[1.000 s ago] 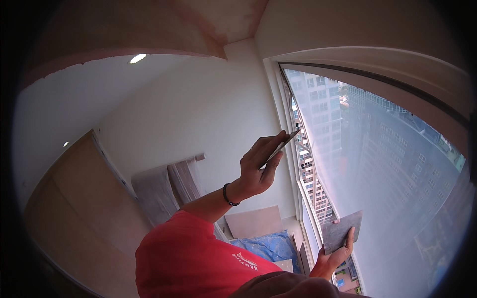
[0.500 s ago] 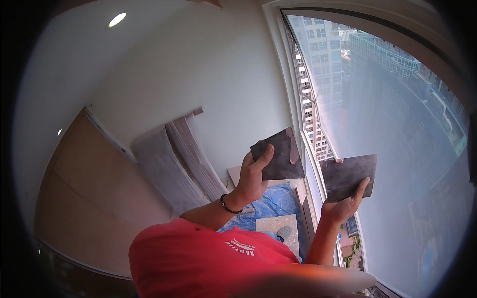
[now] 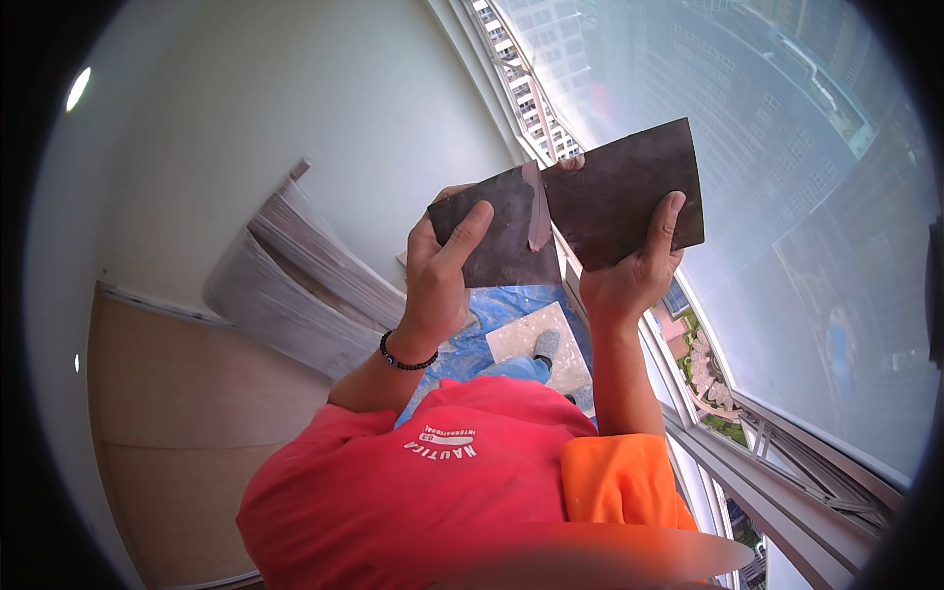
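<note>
We hold two dark plates up in front of us, beside the window (image 3: 787, 197). Left hand (image 3: 438, 285) has its grip closed on the left plate (image 3: 497, 231), thumb laid across the face, fingers behind. Right hand (image 3: 629, 275) has its grip closed on the right plate (image 3: 629, 192), thumb up along its lower right edge, palm under the lower edge. The two plates meet at their inner edges, and a strip of pale paste (image 3: 537, 206) runs along that seam on the left plate's edge.

Risks as we judge them:
- The paste sits on a tilted edge. If either plate tips further, it could slide off and drop onto the blue sheet (image 3: 492, 310) or the shoe (image 3: 547, 344) below.
- Both holds are at the lower part of each plate. A hard scrape between the edges could twist one plate out of the thumb.
- A dropped plate would fall near the glass and the sill; a knock against the window seems possible.
- A stray thumb on the wet seam would smear paste onto the left plate's face.
- We appear to stand above the floor, with a board (image 3: 536, 334) and the stacked panels (image 3: 295, 285) leaning at the wall beneath us. Both hands are full, so nothing steadies us.

Whether the paste is wet or set, we cannot tell.
</note>
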A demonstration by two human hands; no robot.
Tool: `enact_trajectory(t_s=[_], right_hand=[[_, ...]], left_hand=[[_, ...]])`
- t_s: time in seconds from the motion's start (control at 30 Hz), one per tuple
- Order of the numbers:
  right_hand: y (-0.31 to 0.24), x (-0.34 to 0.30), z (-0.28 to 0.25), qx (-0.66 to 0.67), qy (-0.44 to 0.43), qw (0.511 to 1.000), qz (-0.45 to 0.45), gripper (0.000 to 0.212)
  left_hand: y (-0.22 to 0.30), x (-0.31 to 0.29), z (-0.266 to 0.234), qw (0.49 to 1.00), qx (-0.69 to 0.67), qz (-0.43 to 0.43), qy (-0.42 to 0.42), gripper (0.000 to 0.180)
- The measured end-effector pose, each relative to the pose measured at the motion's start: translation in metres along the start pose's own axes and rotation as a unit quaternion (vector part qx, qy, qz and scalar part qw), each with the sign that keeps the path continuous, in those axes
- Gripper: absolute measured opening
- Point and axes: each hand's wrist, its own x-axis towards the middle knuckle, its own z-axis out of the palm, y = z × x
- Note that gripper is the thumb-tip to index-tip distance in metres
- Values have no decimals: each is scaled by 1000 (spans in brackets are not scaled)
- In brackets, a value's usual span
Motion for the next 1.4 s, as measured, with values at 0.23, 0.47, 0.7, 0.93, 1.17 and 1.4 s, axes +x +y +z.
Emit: enact_trajectory(t_s=[0.23,0.47,0.7,0.93,1.17,1.4], right_hand=[[-2,-12,-10,-108,-226,958,142,35],[28,3,0,108,28,946,306,34],[68,28,-2,235,5,904,357,34],[68,49,15,250,18,920,301,37],[30,45,64,195,142,970,-17,29],[0,65,89,211,39,957,-195,33]], left_hand=[[-15,21,-22,1000,3,29,9,21],[-8,68,-37,833,194,472,-212,36],[-22,100,-45,746,334,427,-386,51],[-16,164,-87,632,519,447,-362,53],[12,189,-75,989,-75,78,-99,35],[44,166,-16,954,-198,7,-227,27]])
